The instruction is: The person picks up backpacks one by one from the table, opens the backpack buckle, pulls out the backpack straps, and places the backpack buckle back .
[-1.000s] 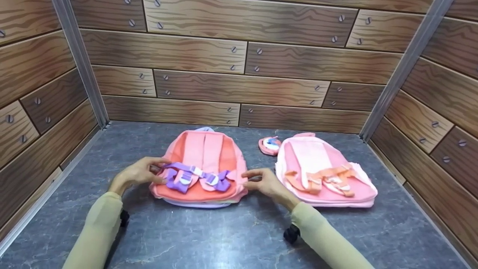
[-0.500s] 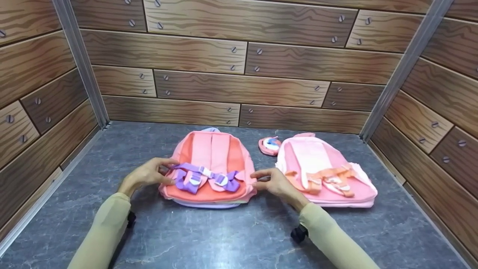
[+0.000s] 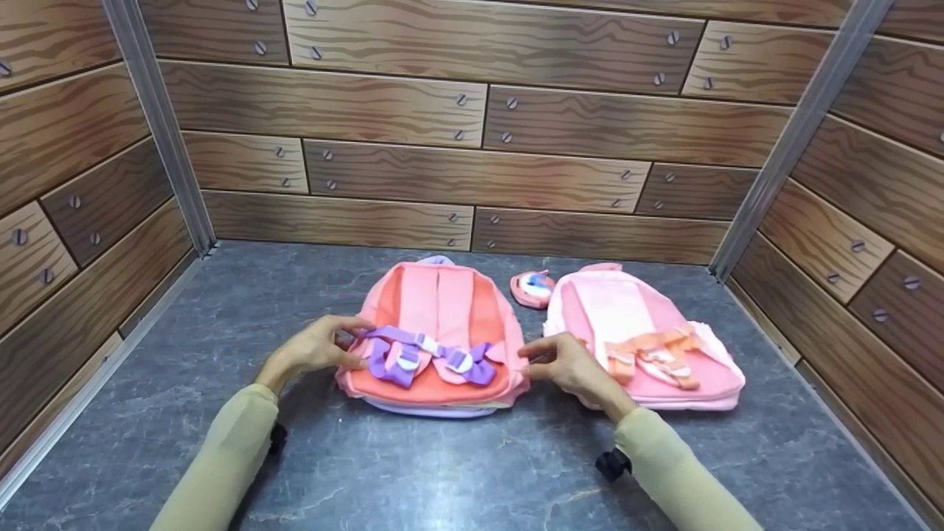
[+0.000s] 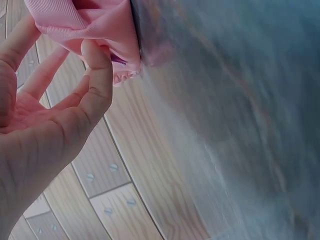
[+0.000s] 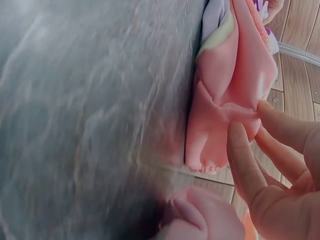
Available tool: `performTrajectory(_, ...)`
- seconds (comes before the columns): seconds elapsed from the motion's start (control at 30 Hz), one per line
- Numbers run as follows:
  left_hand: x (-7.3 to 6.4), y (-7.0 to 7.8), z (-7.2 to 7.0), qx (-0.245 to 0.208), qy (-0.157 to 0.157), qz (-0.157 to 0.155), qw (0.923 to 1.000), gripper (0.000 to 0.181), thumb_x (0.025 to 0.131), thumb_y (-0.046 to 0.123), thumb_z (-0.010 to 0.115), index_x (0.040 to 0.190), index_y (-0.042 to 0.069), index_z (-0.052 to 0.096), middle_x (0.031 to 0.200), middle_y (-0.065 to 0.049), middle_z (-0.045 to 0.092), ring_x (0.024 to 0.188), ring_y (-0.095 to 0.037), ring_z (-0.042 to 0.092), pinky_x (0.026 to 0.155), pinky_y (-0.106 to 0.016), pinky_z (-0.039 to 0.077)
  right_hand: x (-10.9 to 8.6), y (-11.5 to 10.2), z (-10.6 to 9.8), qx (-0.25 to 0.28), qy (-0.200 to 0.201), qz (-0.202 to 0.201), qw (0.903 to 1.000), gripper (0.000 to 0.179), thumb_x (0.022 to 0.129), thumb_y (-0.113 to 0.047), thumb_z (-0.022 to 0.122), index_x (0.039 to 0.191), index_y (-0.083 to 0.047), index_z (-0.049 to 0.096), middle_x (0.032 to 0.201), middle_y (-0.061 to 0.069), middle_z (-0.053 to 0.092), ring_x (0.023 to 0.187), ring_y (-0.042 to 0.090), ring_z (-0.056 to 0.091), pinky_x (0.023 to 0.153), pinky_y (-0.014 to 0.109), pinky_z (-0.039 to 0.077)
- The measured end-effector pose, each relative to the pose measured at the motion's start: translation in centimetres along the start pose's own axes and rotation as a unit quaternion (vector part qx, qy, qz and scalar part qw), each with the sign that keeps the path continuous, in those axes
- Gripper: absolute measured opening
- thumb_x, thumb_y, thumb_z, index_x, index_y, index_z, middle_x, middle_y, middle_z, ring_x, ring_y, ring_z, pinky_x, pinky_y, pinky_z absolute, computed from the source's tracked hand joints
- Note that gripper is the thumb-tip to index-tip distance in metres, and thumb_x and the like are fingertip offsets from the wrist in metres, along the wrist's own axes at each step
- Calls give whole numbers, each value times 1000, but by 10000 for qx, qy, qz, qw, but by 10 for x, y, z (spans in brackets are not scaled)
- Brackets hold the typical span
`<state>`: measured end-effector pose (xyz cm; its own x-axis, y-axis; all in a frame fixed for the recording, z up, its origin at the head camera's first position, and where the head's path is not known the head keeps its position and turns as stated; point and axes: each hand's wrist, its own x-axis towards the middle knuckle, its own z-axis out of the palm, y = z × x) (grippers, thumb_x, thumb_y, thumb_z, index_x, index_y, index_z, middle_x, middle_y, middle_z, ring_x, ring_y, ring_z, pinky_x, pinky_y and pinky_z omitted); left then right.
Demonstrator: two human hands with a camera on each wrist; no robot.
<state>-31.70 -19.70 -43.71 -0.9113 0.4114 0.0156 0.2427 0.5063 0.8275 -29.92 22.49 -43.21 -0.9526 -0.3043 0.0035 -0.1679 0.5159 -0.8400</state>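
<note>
A coral-pink backpack (image 3: 439, 299) lies in the middle of the table with its shoulder-strap side up. Purple webbing and white buckles (image 3: 428, 343) are bunched across its lower half, and a lilac edge shows beneath. From the left, my left hand (image 3: 318, 346) grips its side between thumb and fingers; in the left wrist view those fingers (image 4: 97, 60) are at the pink fabric. Opposite, my right hand (image 3: 571, 365) pinches the other side, with its fingertips (image 5: 237, 135) at a fold of the side panel in the right wrist view.
A lighter pink backpack (image 3: 619, 291) with orange straps (image 3: 656, 343) lies just right of my right hand, which overlaps its edge in the head view. A small round pink pouch (image 3: 532, 289) sits behind, between the two bags. Wood-patterned walls (image 3: 472, 169) enclose the table (image 3: 413, 479).
Both hands have moved right together, and the coral backpack has slid right with them, closer to the lighter backpack. The lighter backpack and the pouch have stayed put.
</note>
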Motion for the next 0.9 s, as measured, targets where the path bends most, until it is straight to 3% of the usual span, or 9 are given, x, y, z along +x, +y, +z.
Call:
performTrajectory(0.1, 2, 2, 5, -71, -38, 125, 9999, 63, 86, 3, 86, 143, -4, 61, 131, -28, 61, 99, -28, 62, 76, -30, 51, -3, 1, -6, -430, 39, -275, 9987, 34, 87, -4, 83, 118, 6, 77, 111, 17, 77, 90, 19, 69, 71, 26, 55)
performTrajectory(0.23, 6, 6, 10, -125, -69, 41, 9999, 63, 86, 3, 85, 144, -3, 61, 133, -27, 61, 106, -32, 63, 80, -30, 53, -6, 2, -14, -720, 48, -483, 9962, 34, 85, -4, 84, 116, 7, 77, 108, 19, 78, 87, 19, 69, 70, 25, 56)
performTrajectory(0.37, 12, 9, 16, -77, -66, -17, 9999, 63, 86, 3, 86, 144, -2, 61, 133, -26, 61, 104, -29, 64, 77, -29, 54, -9, 5, -21, -751, 88, -328, 9966, 35, 85, -5, 85, 117, 7, 77, 109, 20, 77, 90, 21, 71, 74, 27, 59)
performTrajectory(0.6, 19, 13, 26, 22, -36, 229, 9997, 62, 84, 4, 87, 140, -5, 63, 125, -25, 63, 93, -25, 61, 72, -28, 50, -12, 8, -30, -936, 473, -233, 9942, 32, 84, -7, 87, 113, 3, 79, 105, 16, 79, 93, 23, 74, 78, 30, 60)
performTrajectory(0.9, 21, 14, 26, 27, -98, 94, 9999, 62, 85, 3, 87, 142, -2, 63, 129, -24, 62, 107, -32, 62, 81, -31, 52, -14, 13, -33, -449, 515, -177, 9975, 29, 85, -4, 84, 112, 6, 77, 99, 15, 78, 84, 14, 70, 72, 22, 56)
